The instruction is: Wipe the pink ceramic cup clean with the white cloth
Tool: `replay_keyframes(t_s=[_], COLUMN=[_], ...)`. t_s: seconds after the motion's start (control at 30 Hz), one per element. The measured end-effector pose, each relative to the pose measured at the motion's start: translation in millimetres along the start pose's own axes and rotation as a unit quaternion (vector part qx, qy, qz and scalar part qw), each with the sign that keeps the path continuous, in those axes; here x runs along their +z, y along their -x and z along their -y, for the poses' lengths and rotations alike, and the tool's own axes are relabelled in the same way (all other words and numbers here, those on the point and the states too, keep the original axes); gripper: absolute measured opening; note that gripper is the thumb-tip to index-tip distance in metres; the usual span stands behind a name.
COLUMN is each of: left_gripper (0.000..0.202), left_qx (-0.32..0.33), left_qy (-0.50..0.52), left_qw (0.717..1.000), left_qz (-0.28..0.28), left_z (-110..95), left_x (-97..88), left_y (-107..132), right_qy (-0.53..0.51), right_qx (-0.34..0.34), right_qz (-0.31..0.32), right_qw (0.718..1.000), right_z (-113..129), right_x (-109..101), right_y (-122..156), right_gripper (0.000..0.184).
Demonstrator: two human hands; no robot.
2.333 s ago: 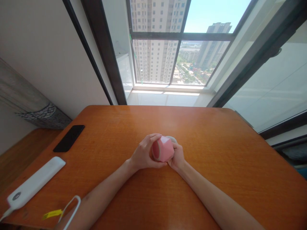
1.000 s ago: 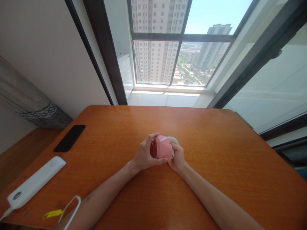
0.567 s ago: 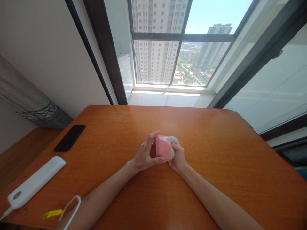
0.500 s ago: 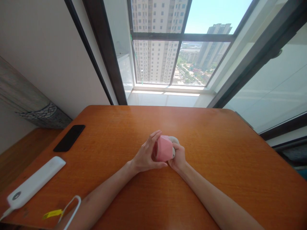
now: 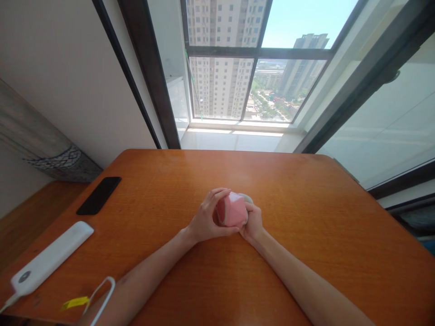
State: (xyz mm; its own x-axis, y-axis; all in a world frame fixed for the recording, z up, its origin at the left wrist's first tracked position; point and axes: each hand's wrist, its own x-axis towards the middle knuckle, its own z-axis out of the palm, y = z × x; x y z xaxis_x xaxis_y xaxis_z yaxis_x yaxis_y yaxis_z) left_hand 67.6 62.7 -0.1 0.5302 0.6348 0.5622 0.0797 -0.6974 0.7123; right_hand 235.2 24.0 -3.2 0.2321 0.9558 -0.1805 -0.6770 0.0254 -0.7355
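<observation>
Bright daylight comes through the tall window (image 5: 254,86) ahead, washing out the pale sky (image 5: 302,22) and laying a soft glare along the orange wooden surface (image 5: 299,267). The left hand (image 5: 207,222) and right hand (image 5: 253,222) cast only faint shadows around the pink faceted object (image 5: 232,209). Wide-angle distortion bends the dark window frame (image 5: 149,77) near the edges, and the distant towers (image 5: 302,68) lose fine detail.

The count was as follows: one left hand (image 5: 206,218), one right hand (image 5: 253,222), one pink faceted object (image 5: 232,209), one grey-white rounded object (image 5: 246,197), one black smartphone (image 5: 99,195), one white elongated device (image 5: 50,258), one white cord loop (image 5: 109,285), one yellow tag (image 5: 74,303), one wooden table (image 5: 306,235), and one window (image 5: 254,86).
</observation>
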Motion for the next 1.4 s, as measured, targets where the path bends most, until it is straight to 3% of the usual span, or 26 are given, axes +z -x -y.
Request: replay_keyframes(t_s=[0.17,0.27,0.37,0.47,0.6,0.67,0.77,0.97,1.17,1.3,1.4], left_gripper=[0.090,0.082,0.082,0.097,0.123,0.122,0.106,0.099,0.091,0.080,0.078], left_qx=[-0.142,-0.174,-0.175,-0.153,-0.051,-0.006,0.014,-0.016,-0.159,-0.166,-0.162], left_qy=[0.060,0.078,0.085,0.083,0.043,0.018,-0.002,0.004,0.067,0.103,0.116], left_qw=[0.988,0.982,0.981,0.985,0.997,0.998,0.998,1.000,0.985,0.981,0.980], left_qz=[-0.004,-0.004,0.002,0.017,0.043,0.062,0.055,0.004,0.018,0.017,0.024], left_z=[-1.2,-0.3,0.6,2.5,5.0,3.9,0.2,-2.4,-0.7,0.2,2.1], left_x=[1.1,-0.3,-1.2,-0.4,1.4,1.6,1.3,0.3,-1.5,-3.0,-3.6], left_y=[2.6,3.8,3.7,4.0,4.8,4.2,1.9,-0.9,1.2,1.6,2.4], right_qy=[0.026,0.042,0.034,0.009,-0.011,-0.017,-0.014,-0.005,0.056,0.099,0.101], right_qx=[-0.017,-0.029,-0.023,-0.009,0.017,0.031,0.026,0.012,-0.053,-0.099,-0.089], right_qz=[-0.021,-0.018,-0.019,-0.025,-0.028,-0.029,-0.019,-0.015,-0.012,-0.022,-0.028], right_qw=[0.999,0.999,0.999,1.000,0.999,0.999,0.999,1.000,0.997,0.990,0.991], right_z=[-0.5,-2.7,-4.2,-4.0,-2.6,-1.7,-0.4,1.1,-4.7,-11.1,-11.9], right_x=[3.9,2.4,0.3,-2.0,-5.5,-6.5,-6.0,-0.7,-3.8,-8.4,-8.5], right_y=[4.8,6.0,5.5,2.6,-3.6,-5.9,-6.7,-0.8,3.4,6.0,7.2], right_gripper=[0.004,0.006,0.009,0.011,0.006,0.009,0.011,0.009,0.003,0.008,0.011])
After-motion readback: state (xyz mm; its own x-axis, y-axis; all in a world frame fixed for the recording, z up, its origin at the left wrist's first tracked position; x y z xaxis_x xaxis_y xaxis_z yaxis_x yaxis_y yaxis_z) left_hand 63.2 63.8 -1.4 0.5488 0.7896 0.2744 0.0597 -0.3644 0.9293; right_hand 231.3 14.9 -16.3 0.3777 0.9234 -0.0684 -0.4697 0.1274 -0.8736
